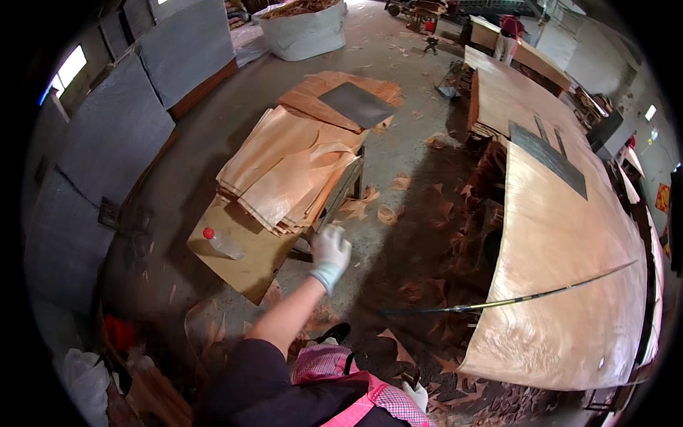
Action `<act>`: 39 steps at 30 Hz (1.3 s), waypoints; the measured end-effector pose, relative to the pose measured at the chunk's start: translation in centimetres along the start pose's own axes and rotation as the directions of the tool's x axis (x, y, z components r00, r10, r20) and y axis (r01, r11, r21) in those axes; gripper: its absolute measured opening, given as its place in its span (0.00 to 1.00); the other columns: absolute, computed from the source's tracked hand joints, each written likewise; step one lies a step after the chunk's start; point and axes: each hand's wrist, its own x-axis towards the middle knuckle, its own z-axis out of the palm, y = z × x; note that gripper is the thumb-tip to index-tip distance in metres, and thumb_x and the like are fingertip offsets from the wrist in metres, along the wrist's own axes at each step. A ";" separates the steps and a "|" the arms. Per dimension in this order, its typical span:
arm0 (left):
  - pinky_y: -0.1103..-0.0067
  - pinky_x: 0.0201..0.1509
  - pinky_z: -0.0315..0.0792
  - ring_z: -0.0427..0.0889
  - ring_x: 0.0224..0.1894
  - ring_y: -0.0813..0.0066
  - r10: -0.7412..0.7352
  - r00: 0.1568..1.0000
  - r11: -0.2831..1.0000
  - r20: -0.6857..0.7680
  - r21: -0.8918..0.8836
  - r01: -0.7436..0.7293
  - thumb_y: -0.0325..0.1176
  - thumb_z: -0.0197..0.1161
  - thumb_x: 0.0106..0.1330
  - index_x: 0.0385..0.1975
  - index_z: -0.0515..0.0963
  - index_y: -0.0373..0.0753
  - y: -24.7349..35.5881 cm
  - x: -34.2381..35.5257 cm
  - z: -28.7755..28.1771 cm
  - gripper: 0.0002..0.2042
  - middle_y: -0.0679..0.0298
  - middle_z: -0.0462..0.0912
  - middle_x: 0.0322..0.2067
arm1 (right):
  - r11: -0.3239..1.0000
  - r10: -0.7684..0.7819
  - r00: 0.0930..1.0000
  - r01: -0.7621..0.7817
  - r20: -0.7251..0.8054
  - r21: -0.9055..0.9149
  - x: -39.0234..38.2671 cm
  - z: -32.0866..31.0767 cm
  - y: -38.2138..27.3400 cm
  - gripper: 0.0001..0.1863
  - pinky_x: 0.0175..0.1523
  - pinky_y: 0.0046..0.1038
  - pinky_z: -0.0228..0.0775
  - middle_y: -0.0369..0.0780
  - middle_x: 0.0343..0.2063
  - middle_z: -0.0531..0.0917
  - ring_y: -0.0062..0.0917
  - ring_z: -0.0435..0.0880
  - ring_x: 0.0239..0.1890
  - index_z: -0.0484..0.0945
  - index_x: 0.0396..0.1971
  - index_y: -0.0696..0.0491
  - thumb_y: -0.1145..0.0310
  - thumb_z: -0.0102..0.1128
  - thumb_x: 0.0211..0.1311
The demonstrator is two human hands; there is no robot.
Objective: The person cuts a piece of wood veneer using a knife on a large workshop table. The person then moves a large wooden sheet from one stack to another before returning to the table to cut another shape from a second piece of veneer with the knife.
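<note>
My left hand, in a whitish glove, reaches forward beside the near right corner of a stack of thin wood veneer sheets. Its fingers are curled in, with nothing visible in them; I cannot tell whether it touches the stack. Low by my pink checked apron is my right hand, gloved too and partly hidden by the apron. It is closed around a small dark object whose kind I cannot make out. A long, thin dark rod lies across the veneer-topped table, its left end jutting past the edge.
A dark rectangular sheet rests on the far veneers, another on the table. A clear red-capped bottle lies on the tan board. Veneer scraps litter the floor. Far back are a white sack and a person.
</note>
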 end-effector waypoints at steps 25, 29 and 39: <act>0.74 0.47 0.80 0.83 0.41 0.72 0.083 0.891 0.114 0.446 -0.893 0.436 0.35 0.58 0.70 0.46 0.77 0.34 9.9 18.5 -14.1 0.12 0.62 0.83 0.40 | 0.972 -0.029 0.993 0.001 0.116 0.236 0.9 2.3 -4.0 0.14 0.23 0.20 0.69 0.37 0.19 0.81 0.18 0.78 0.17 0.79 0.52 0.53 0.69 0.55 0.69; 0.78 0.50 0.78 0.82 0.42 0.77 0.234 0.867 0.083 0.441 -0.897 0.434 0.33 0.59 0.69 0.44 0.78 0.35 21.5 14.0 -11.7 0.09 0.65 0.82 0.39 | 0.944 -0.074 0.997 0.058 0.038 0.326 -0.2 -2.4 -0.4 0.14 0.24 0.21 0.71 0.37 0.20 0.82 0.19 0.79 0.18 0.80 0.51 0.54 0.69 0.57 0.69; 0.81 0.46 0.74 0.80 0.40 0.82 0.579 0.781 0.069 0.235 -0.968 0.240 0.31 0.61 0.69 0.41 0.81 0.41 48.5 -5.1 2.5 0.05 0.71 0.82 0.37 | 0.767 0.153 0.945 0.072 -0.291 0.638 -6.7 -22.3 16.5 0.14 0.20 0.21 0.65 0.37 0.21 0.82 0.18 0.75 0.15 0.78 0.52 0.53 0.67 0.55 0.69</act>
